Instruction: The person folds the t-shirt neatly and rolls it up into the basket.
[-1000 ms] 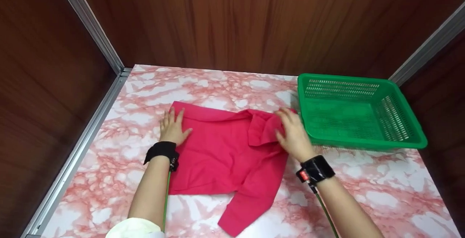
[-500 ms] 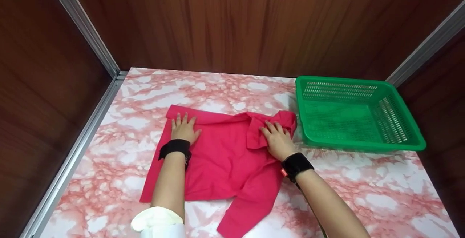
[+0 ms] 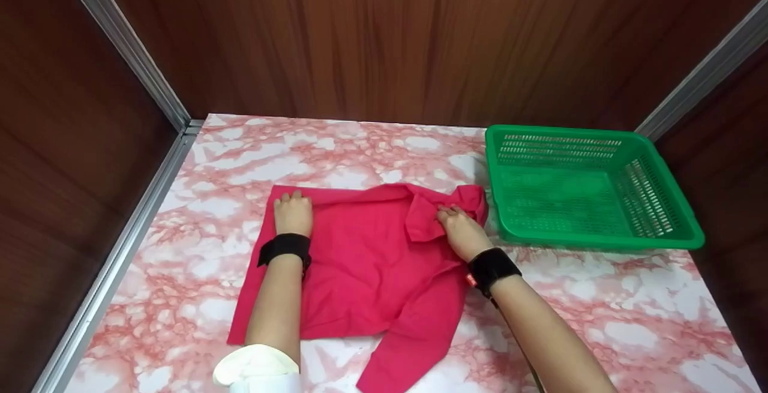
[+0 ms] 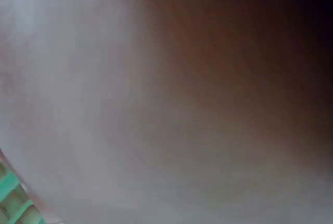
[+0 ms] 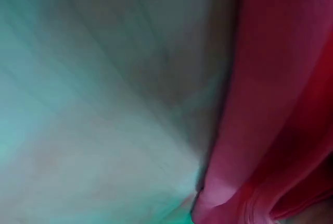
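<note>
A bright pinkish-red long-sleeved shirt (image 3: 360,261) lies on the table, one sleeve angled toward the near edge. A strip along its far edge is turned over, and the cloth is bunched at the far right. My left hand (image 3: 293,214) grips the far left corner, fingers curled into the cloth. At the bunched part, my right hand (image 3: 463,232) pinches the fabric; its thumb is hidden. The right wrist view has folds of the shirt (image 5: 270,104) along its right side. The left wrist view is mostly blurred, with no clear view of the fingers.
A green plastic basket (image 3: 594,242) with slotted sides stands at the right, close beside the bunched cloth. Beneath everything is a red-and-white marbled tabletop (image 3: 600,333). Dark wood-look panels (image 3: 384,39) with metal corner strips enclose the back and sides.
My left hand has moved right onto the shirt and its fingers have curled into the far left corner. My right hand has come down onto the bunched cloth and taken hold of it.
</note>
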Demonstrator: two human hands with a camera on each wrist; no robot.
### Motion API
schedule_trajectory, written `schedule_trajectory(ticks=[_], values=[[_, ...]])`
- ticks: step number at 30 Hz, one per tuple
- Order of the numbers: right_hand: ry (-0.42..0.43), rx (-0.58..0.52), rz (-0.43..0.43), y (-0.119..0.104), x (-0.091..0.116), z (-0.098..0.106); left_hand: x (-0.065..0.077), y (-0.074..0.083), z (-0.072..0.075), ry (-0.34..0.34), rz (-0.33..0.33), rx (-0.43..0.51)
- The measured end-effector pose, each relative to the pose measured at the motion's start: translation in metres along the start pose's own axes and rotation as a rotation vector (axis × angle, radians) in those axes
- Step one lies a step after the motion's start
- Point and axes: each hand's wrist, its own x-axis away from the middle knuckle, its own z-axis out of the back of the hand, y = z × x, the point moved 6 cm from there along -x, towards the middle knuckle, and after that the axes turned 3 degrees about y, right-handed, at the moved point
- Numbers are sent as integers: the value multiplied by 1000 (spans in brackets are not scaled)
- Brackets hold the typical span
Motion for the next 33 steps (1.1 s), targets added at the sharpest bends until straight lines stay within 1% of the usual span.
schedule_trajectory(ticks=[2,5,7,8,10,12,14,16,17,19,21,22,23,24,25,26,28,29,31,33], values=[[-14,-37,-48,4,-4,4,-2,-1,3,10,21,20],[-46,-73,-125,11,-12,12,-6,-5,6,-6,64,67],[-50,-63,-158,15,-20,21,-10,-6,10,-10,74,89],[-42,-49,-169,17,-24,26,-12,-5,13,-2,67,95],[0,-12,-181,20,-32,38,-18,-2,18,11,42,97],[70,48,-184,23,-39,50,-23,2,25,46,21,111],[142,116,-188,25,-47,62,-28,3,31,72,14,126],[197,189,-214,28,-54,73,-33,4,37,90,28,132],[211,226,-239,30,-57,78,-36,4,39,97,44,133],[213,260,-323,36,-62,86,-40,3,44,105,87,128],[198,210,-455,45,-64,92,-44,4,49,115,138,142],[199,152,-524,51,-65,94,-46,5,51,119,165,160],[205,77,-584,56,-65,95,-47,5,52,127,189,186],[217,-21,-641,61,-65,96,-48,7,52,129,210,221],[230,-125,-690,65,-65,95,-49,8,52,129,222,259],[247,-221,-720,68,-66,95,-50,10,51,121,225,292],[259,-365,-725,70,-67,92,-50,14,46,83,221,349],[252,-404,-712,69,-67,89,-49,17,42,55,212,369],[224,-426,-662,63,-67,84,-45,22,32,-19,182,382],[193,-383,-579,54,-64,78,-39,29,21,-108,149,376]])
